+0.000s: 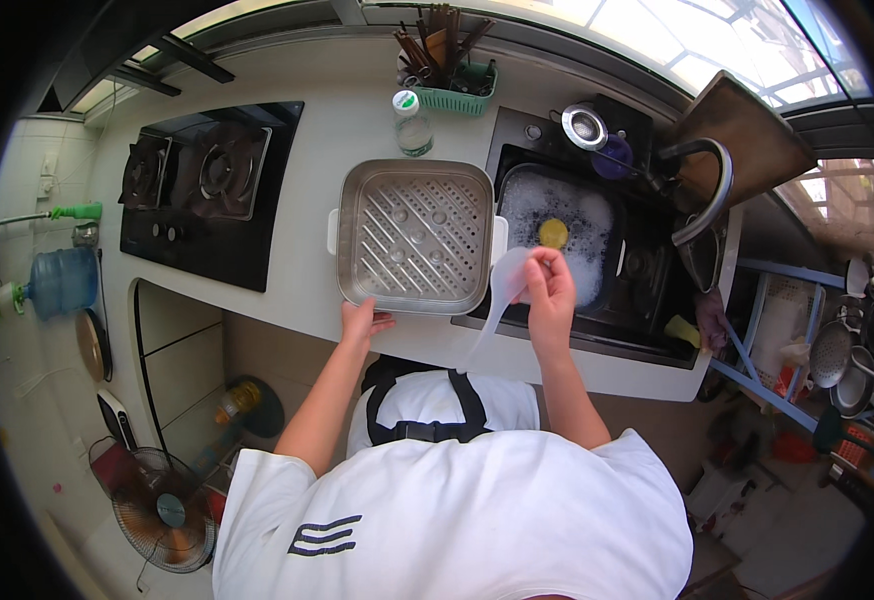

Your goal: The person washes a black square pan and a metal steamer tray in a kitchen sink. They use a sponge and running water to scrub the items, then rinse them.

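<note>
A square metal steamer tray (pixel 416 234) with a perforated, ridged bottom and white side handles sits on the counter, left of the sink. My left hand (pixel 363 324) grips its near left corner, thumb at the rim and fingers below. My right hand (pixel 552 296) holds a translucent plastic rice paddle (pixel 510 274) by its broad end, the handle pointing down and left. This hand is over the near left part of a dark basin (pixel 615 259) of soapy water. A round yellow sponge (pixel 553 234) floats among the suds.
Behind the tray stand a clear bottle (pixel 413 135) and a green utensil basket (pixel 455 97). A gas hob (pixel 211 191) lies to the left. Around the black sink (pixel 650 300) are a curved faucet (pixel 714 187), a strainer (pixel 584 127) and a cutting board (pixel 748 142). A blue rack (pixel 771 390) stands right.
</note>
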The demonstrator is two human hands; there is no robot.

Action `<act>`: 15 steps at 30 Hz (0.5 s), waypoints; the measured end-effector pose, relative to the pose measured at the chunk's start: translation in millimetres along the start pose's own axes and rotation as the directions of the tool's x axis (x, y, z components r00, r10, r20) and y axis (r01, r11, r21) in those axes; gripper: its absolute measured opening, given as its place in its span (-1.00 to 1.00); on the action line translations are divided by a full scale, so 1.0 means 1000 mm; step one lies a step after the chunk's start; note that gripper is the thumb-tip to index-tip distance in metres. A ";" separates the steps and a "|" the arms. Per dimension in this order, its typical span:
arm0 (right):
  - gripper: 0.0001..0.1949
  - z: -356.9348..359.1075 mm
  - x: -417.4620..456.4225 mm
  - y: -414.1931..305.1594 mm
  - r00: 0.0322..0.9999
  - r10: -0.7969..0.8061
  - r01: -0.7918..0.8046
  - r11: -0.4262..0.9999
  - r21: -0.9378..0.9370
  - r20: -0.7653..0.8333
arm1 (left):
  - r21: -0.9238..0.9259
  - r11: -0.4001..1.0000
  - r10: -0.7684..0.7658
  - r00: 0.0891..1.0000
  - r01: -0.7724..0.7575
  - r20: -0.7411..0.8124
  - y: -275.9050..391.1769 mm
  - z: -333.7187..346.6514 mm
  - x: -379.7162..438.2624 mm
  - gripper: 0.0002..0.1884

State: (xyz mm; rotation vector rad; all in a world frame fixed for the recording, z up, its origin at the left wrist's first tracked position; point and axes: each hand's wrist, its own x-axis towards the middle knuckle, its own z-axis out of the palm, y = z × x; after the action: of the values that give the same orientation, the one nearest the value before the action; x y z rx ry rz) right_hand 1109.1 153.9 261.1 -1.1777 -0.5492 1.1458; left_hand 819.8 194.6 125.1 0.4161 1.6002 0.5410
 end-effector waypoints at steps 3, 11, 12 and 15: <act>-0.84 0.008 -0.056 0.014 0.983 0.180 -0.177 0.981 -0.078 0.034 | 0.130 0.992 0.020 0.998 -0.012 -0.067 0.008 -0.001 -0.008 -0.54; -0.80 0.060 -0.096 0.003 0.928 0.315 -0.306 0.949 -0.077 0.198 | 0.481 0.832 0.389 0.909 -0.277 -0.149 0.033 -0.034 0.024 -0.24; -0.80 0.061 -0.087 0.009 0.969 0.221 -0.212 0.973 -0.088 0.107 | 0.577 0.735 0.523 0.840 -0.357 -0.147 0.026 -0.044 0.042 -0.24; -0.80 0.037 -0.043 0.037 0.996 0.061 -0.079 0.930 -0.360 -0.061 | 0.596 0.656 0.603 0.797 -0.463 -0.045 0.047 -0.037 0.051 -0.23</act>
State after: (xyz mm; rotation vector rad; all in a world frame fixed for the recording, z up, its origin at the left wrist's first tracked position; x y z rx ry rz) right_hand 1047.1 129.3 249.0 -1.5493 -0.7061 1.1006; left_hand 775.4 258.0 111.7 1.3617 1.8614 0.5685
